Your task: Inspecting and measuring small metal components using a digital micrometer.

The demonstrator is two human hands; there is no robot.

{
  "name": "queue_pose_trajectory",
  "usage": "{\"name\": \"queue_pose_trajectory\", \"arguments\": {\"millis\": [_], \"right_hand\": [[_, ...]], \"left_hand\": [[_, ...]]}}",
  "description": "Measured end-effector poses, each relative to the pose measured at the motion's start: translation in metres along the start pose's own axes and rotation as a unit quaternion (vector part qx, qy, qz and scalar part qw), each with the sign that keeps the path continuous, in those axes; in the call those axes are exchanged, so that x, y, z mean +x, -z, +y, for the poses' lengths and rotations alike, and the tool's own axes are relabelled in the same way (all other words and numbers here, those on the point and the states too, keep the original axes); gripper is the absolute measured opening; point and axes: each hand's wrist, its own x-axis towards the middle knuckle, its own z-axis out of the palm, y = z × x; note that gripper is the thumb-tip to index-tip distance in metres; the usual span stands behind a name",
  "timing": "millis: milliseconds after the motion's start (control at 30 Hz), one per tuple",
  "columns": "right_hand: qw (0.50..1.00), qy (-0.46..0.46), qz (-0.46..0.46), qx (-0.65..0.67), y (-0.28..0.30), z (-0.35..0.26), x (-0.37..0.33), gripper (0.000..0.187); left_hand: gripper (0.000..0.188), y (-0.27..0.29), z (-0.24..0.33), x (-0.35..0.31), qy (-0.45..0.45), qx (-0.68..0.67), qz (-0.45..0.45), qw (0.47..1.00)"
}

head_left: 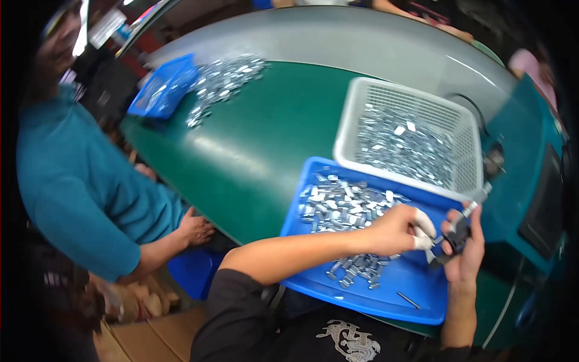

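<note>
Presently, the dark micrometer-like tool lies just right of the left hand's white-covered fingertips, which stand close together, whether pinching something I cannot tell, while the right hand grips this tool, its long axis slanting up rightward.

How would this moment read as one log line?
right hand: holds black-and-silver tool; left hand: at tool's end; below: blue tray, metal pieces; beyond: white basket
</note>
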Motion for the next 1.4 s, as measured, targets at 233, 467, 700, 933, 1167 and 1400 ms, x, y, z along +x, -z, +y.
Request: {"name": "queue_pose_trajectory", "arguments": {"millis": [233,467,700,933,1167,1400], "right_hand": [[0.999,-0.016,-0.041,-0.024,0.002,0.0,0.001,0.039],[0.999,-0.01,-0.042,-0.01,0.004,-0.007,-0.001,0.039],[0.999,-0.016,-0.036,-0.011,0.002,-0.003,0.0,0.04],[0.999,-0.023,-0.034,-0.009,0.006,-0.002,-0.001,0.041],[0.999,-0.019,-0.039,0.013,0.007,-0.001,0.001,0.042],[0.998,-0.012,-0.047,0.035,0.007,-0.004,0.001,0.045]], "left_hand": [[0.025,0.027,0.017,0.0,-0.045,0.021,0.153,0.987],[0.024,0.026,0.032,0.001,-0.142,0.391,0.23,0.88],[0.023,0.007,-0.005,-0.006,-0.053,0.62,0.044,0.782],[0.015,0.004,0.018,0.0,0.084,0.276,0.066,0.955],[0.024,-0.002,0.013,-0.002,0.086,-0.069,0.072,0.991],[0.021,-0.004,0.016,-0.006,0.125,-0.093,0.053,0.986]]}}
